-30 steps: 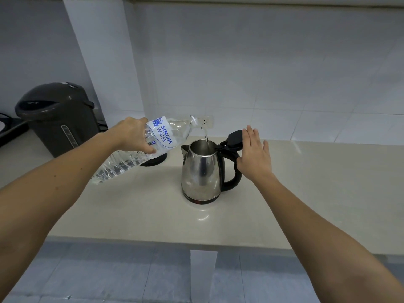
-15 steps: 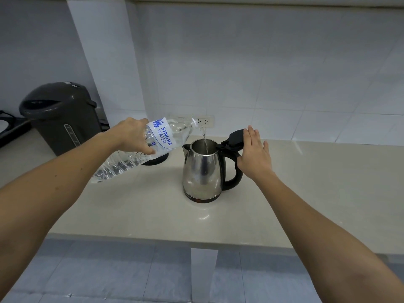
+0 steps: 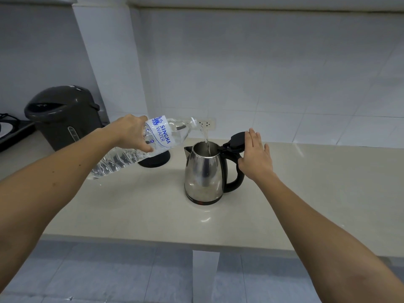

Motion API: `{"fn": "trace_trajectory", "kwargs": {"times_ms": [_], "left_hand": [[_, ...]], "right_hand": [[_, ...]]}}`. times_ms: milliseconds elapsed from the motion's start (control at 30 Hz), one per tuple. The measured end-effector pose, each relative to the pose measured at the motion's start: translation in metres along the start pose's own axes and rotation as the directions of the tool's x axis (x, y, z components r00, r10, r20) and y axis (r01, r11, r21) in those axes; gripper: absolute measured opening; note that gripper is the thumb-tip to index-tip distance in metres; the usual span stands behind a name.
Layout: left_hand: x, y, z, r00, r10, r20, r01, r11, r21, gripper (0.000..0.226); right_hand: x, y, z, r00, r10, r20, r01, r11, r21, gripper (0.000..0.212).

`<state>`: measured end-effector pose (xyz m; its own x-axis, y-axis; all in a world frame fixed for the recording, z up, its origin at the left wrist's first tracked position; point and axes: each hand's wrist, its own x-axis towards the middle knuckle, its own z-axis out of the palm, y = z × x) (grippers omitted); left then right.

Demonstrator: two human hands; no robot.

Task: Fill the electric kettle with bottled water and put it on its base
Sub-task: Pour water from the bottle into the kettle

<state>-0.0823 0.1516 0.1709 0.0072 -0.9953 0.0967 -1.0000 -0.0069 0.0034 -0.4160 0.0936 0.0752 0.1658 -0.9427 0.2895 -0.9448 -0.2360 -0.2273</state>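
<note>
A steel electric kettle (image 3: 204, 174) with a black handle stands on the pale counter (image 3: 135, 206), its black lid (image 3: 237, 138) swung open to the right. My left hand (image 3: 131, 133) grips a clear plastic water bottle (image 3: 161, 137), tilted with its mouth over the kettle opening. A thin stream of water falls into the kettle. My right hand (image 3: 255, 157) rests flat with fingers apart against the open lid and the top of the handle. The round black kettle base (image 3: 156, 160) lies on the counter behind the bottle, partly hidden by it.
A dark grey hot-water dispenser (image 3: 63, 115) stands at the back left, with a stove edge (image 3: 11, 130) beside it. A wall socket (image 3: 207, 123) sits on the tiled wall behind the kettle. The counter's front edge runs below my forearms.
The stream of water into the kettle has grown a little thicker. Both hands, the bottle and the kettle have stayed in place.
</note>
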Motion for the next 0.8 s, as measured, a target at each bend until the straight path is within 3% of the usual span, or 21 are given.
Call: {"fn": "trace_trajectory", "kwargs": {"times_ms": [800], "left_hand": [[-0.003,-0.001,0.002,0.999,-0.001,0.055,-0.001,1.000,0.024,0.064]], "right_hand": [[0.000,-0.002,0.001,1.000,0.010,0.001,-0.010,0.999,-0.035,0.077]]}}
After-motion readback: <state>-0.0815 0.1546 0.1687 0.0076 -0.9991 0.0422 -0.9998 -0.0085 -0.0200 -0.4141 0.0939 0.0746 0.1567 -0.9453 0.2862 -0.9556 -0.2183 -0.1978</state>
